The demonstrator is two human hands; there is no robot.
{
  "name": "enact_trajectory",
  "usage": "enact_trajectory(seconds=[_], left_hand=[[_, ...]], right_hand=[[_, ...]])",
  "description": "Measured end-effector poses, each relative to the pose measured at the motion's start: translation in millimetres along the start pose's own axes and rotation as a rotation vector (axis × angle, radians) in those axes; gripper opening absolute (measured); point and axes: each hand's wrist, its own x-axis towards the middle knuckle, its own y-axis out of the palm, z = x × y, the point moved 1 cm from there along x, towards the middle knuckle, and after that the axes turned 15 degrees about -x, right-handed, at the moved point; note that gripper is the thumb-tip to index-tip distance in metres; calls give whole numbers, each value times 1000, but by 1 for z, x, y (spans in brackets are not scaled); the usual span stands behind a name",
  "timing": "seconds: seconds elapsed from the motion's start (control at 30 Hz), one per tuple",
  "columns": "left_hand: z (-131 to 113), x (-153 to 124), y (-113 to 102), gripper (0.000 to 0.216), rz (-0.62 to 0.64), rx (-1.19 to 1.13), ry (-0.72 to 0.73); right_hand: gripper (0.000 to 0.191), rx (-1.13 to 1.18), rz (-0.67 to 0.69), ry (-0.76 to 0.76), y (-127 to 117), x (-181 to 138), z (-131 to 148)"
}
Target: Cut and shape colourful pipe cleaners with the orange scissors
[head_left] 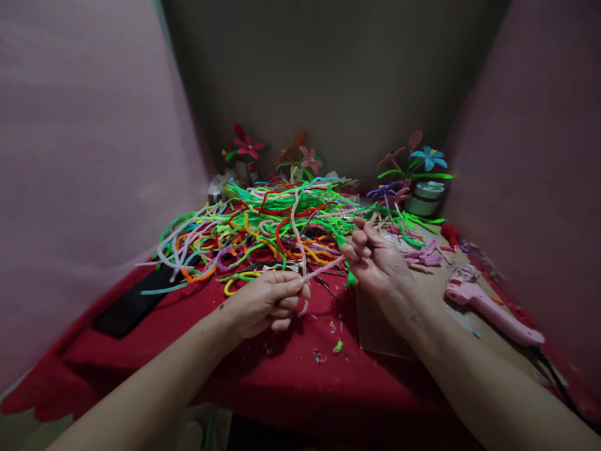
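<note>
My left hand (267, 304) is closed in a pinch on a pale pink pipe cleaner (297, 241), which rises from my fingers up into the pile. My right hand (373, 257) is closed too, gripping a pink stretch of pipe cleaner that runs down-left toward my left hand, together with a short green piece (350, 275). Both hands hover just above the red cloth (282, 369), in front of a big tangled pile of pipe cleaners (263, 228) in green, orange, red, white and purple.
Finished pipe-cleaner flowers (248, 147) stand along the back wall, with a blue one (429, 158) over a white jar (425, 197). A pink glue gun (488, 307) lies at right on brown cardboard (375, 326). A black flat object (134, 304) lies at left. Small clippings dot the cloth.
</note>
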Motion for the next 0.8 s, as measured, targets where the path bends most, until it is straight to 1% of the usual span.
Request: enact_trajectory(seconds=[0.07,0.13,0.27,0.33,0.37,0.43,0.5,0.53,0.57,0.63,0.73,0.8], left_hand=[[1,-5,-5,23,-20,17,-10],[3,-10,-5,26,-20,112,9],[6,-22,10,32,-42,512,78],[6,-28,17,33,-31,657,107],[7,-30,18,33,-28,668,102],[7,-33,16,33,-39,580,63],[6,-33,10,31,-90,459,32],[6,-33,8,31,-123,430,43],[5,-34,6,30,-164,434,82],[2,-35,4,29,-273,500,225],[-2,-40,4,26,-432,559,528],[-5,-43,5,19,-518,569,746]], right_hand=[[31,-2,11,-2,0,2,2],[29,-17,20,2,0,1,2],[26,-65,-13,53,1,-4,0],[25,-63,-35,97,1,-6,-1],[26,-53,-40,114,1,-6,-1],[27,-26,-45,112,1,-6,0],[28,2,-47,87,-1,-5,2],[29,14,-45,79,-2,-4,3],[29,24,-39,78,-3,-3,3],[29,36,-15,91,-5,-3,4],[31,66,-10,55,-9,-1,3],[31,81,-13,65,-9,-1,2]])
